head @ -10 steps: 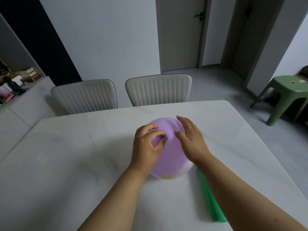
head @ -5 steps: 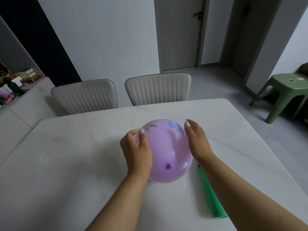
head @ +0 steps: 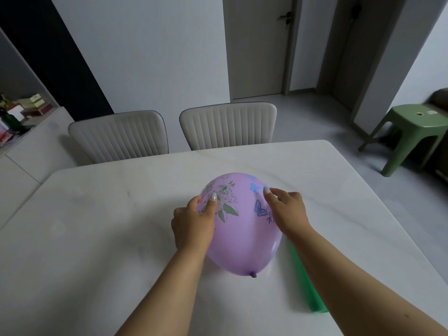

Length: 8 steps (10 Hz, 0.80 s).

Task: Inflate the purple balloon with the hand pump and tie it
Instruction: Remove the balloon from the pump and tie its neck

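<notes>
- Inflated purple balloon (head: 242, 238) is held over the white marble table (head: 97, 226), knot (head: 253, 275) turned toward the camera; printed flowers and butterflies are seen on top
- Left hand (head: 194, 224) is cupped on its left flank, right hand (head: 287, 209) on its right; fingers are curved around the skin
- Green hand pump (head: 306, 284) lies on the table, partly hidden by the right forearm
- Two ribbed chairs (head: 228, 127) are noted behind; a green stool (head: 412, 132) at right
</notes>
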Motion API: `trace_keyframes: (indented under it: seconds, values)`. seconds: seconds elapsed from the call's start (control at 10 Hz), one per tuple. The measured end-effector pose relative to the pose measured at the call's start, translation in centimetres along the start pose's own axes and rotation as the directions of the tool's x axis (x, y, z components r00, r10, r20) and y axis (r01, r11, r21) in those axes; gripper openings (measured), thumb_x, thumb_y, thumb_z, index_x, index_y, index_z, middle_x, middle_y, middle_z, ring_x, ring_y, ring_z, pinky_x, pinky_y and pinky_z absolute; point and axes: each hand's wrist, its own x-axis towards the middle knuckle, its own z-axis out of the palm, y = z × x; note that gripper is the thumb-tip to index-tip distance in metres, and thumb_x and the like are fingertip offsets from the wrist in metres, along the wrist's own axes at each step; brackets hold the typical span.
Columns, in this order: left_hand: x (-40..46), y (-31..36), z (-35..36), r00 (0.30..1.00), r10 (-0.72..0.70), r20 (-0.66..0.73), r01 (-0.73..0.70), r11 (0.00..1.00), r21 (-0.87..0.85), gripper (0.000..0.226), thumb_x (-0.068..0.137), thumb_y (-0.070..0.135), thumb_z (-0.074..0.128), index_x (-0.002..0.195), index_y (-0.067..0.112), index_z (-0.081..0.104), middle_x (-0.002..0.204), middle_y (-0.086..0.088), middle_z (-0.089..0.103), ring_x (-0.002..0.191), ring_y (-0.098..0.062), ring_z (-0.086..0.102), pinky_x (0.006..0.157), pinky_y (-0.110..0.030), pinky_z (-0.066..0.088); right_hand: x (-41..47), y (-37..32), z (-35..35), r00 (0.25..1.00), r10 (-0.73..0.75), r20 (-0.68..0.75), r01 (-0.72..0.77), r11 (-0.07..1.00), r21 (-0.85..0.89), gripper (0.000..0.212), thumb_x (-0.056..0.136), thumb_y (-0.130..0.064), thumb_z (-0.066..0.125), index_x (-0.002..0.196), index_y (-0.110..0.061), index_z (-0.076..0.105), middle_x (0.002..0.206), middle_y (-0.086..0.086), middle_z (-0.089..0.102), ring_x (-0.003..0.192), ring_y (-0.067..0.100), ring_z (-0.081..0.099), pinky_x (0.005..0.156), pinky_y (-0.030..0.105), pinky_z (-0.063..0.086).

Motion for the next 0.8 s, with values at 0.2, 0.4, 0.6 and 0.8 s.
trace_keyframes:
  seconds: [0.2, 0.4, 0.6, 0.8]
  values:
    - [-0.7, -0.4, 0.8, 0.996, 0.078, 0.031, -0.067, 0.959, -0.277, 0.078, 0.065, 0.077, 0.049, 0.125, 0.026, 0.048, 0.124, -0.004, 0.054, 0.104, -0.023, 0.059, 0.087, -0.042, 0.053, -0.8, 0.5, -0.1, 0.997, -0.042, -0.067, 0.043, 0.999, 0.006, 0.063, 0.086, -0.052, 0.055, 0.137, -0.016, 0.045, 0.135, 0.008, 0.048, 0.122, 0.024, 0.05, 0.1, 0.037, 0.041]
    - [-1.3, -0.2, 0.9, 0.987, 0.099, 0.125, -0.071, 0.975, -0.211, 0.084, 0.067, 0.074, 0.058, 0.141, 0.043, 0.033, 0.137, 0.004, 0.031, 0.127, -0.022, 0.04, 0.1, -0.045, 0.046, -0.9, 0.9, -0.4, 0.999, -0.023, -0.035, 0.023, 1.0, 0.0, 0.055, 0.085, -0.05, 0.058, 0.132, -0.022, 0.054, 0.135, 0.008, 0.045, 0.127, 0.024, 0.045, 0.103, 0.037, 0.037]
    - [-1.5, -0.4, 1.5, 0.972, 0.213, 0.1, -0.186, 0.956, -0.228, 0.081, 0.06, 0.076, 0.061, 0.132, 0.041, 0.045, 0.129, 0.011, 0.048, 0.119, -0.016, 0.052, 0.096, -0.038, 0.05, -0.9, 0.9, -1.0, 0.998, -0.027, -0.05, 0.029, 0.999, 0.024, 0.072, 0.066, -0.06, 0.057, 0.129, -0.024, 0.057, 0.128, 0.005, 0.056, 0.114, 0.021, 0.055, 0.098, 0.04, 0.045]
    - [-2.7, -0.3, 1.5, 0.973, 0.229, 0.036, -0.22, 0.961, -0.168, 0.076, 0.074, 0.06, 0.065, 0.141, 0.037, 0.038, 0.134, 0.009, 0.038, 0.129, -0.017, 0.038, 0.102, -0.03, 0.038, -1.2, 0.4, -2.9, 0.977, -0.1, -0.19, 0.118, 0.989, 0.088, 0.054, 0.083, -0.047, 0.061, 0.127, -0.017, 0.058, 0.127, 0.008, 0.059, 0.112, 0.018, 0.056, 0.087, 0.027, 0.04]
